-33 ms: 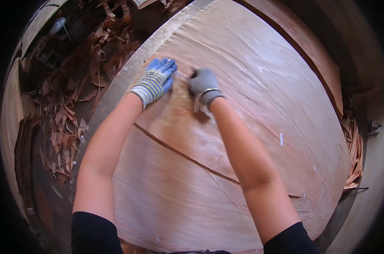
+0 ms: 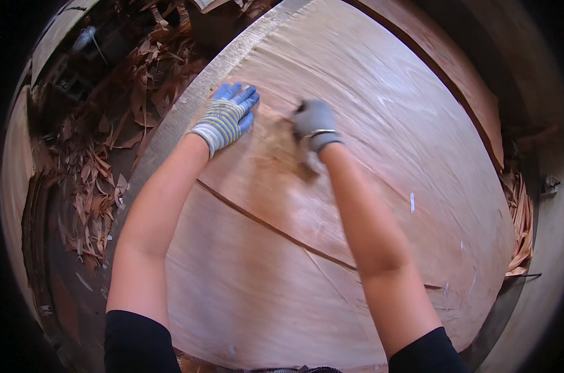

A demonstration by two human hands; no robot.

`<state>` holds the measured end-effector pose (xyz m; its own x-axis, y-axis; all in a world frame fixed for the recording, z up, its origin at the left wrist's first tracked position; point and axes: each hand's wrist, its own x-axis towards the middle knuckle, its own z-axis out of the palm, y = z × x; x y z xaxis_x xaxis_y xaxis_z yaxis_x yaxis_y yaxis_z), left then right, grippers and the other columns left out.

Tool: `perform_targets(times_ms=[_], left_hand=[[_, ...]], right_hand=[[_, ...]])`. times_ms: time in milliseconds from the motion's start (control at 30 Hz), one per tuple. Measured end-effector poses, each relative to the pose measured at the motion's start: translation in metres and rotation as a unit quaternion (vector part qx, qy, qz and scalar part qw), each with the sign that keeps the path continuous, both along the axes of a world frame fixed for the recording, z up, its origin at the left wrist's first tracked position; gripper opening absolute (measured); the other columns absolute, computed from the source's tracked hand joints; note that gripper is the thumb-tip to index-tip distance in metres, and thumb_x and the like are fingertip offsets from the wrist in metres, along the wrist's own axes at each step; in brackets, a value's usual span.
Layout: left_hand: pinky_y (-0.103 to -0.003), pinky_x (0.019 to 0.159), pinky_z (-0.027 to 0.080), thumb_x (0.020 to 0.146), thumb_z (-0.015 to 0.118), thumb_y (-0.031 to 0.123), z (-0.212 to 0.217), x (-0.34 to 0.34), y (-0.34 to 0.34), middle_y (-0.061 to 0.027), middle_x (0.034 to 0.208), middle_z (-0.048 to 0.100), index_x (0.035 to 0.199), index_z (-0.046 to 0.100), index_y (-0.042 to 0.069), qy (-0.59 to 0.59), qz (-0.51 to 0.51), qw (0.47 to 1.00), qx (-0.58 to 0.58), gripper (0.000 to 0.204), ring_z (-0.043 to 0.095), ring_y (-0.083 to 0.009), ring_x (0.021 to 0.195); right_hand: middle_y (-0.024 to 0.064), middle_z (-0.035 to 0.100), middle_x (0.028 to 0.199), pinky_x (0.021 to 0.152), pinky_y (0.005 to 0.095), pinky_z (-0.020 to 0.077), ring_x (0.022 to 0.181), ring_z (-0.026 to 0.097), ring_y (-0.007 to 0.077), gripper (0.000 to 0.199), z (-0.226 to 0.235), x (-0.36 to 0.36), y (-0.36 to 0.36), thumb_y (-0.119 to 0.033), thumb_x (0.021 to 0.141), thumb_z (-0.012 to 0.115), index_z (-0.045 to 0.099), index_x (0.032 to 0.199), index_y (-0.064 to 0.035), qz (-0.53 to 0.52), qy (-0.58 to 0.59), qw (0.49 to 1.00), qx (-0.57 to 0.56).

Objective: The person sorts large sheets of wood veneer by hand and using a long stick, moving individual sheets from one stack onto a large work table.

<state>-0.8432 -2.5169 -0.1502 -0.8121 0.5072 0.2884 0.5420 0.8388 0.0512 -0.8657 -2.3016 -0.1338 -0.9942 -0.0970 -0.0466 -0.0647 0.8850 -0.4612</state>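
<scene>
My left hand [image 2: 226, 118], in a striped glove with blue-coated fingers, presses flat on a thin wood veneer sheet [image 2: 282, 193] near its far left edge, fingers apart. To its right, my right hand [image 2: 315, 119] wears a grey glove and is closed, close over the same sheet. Motion smears its fingers, and whatever they hold is hidden. A narrow band circles that glove's cuff, with a blurred pale-brown piece below it. In front of both hands a long dark split [image 2: 275, 230] runs across the veneer. Small white strips [image 2: 412, 202] lie on the right part.
Torn veneer scraps [image 2: 95, 180] pile up beyond the table's left side. More strips of veneer [image 2: 519, 224] stand bundled at the right. A further brown sheet [image 2: 462, 81] lies along the far right edge. A grey board edge [image 2: 232, 59] borders the sheet at left.
My right hand has shifted a little to the right across the veneer, staying closed. My left hand stays in nearly the same place, its fingers slightly more spread.
</scene>
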Motion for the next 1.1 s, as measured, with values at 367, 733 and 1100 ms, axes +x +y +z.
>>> perform_targets(times_ms=[367,733,1100], left_hand=[[-0.043,0.106,0.028,0.086,0.045,0.027,-0.013,0.071,0.148,-0.0167,0.131,0.047,0.121,0.052,0.004,-0.009,-0.116,0.992,0.059,0.043,0.041,-0.0310,0.124],[-0.051,0.110,0.011,0.084,0.052,0.030,0.016,0.219,0.131,-0.0130,0.144,0.031,0.135,0.040,0.009,-0.096,-0.029,0.988,0.117,0.056,0.024,-0.0356,0.134],[-0.046,0.111,0.013,0.075,0.060,0.046,0.021,0.233,0.103,-0.0150,0.144,0.030,0.136,0.036,0.004,-0.154,-0.049,0.986,0.042,0.079,0.025,-0.0334,0.133]], right_hand=[[0.0189,0.065,0.073,0.064,0.0398,0.0505,0.065,0.064,0.0321,0.026,-0.003,0.105,0.105,-0.027,0.082,0.062,0.064,0.079,-0.0009,-0.075,-0.013,0.996,-0.056],[0.0089,0.062,0.063,0.034,0.0242,0.0350,0.042,0.054,0.0131,0.012,0.044,0.284,0.107,-0.012,0.085,0.057,0.058,0.083,-0.0004,-0.277,-0.304,0.824,-0.390],[0.0078,0.060,0.059,0.036,0.0259,0.0397,0.042,0.054,0.0123,0.017,0.016,0.316,0.093,-0.016,0.084,0.062,0.062,0.081,0.0005,-0.318,-0.266,0.817,-0.401]])
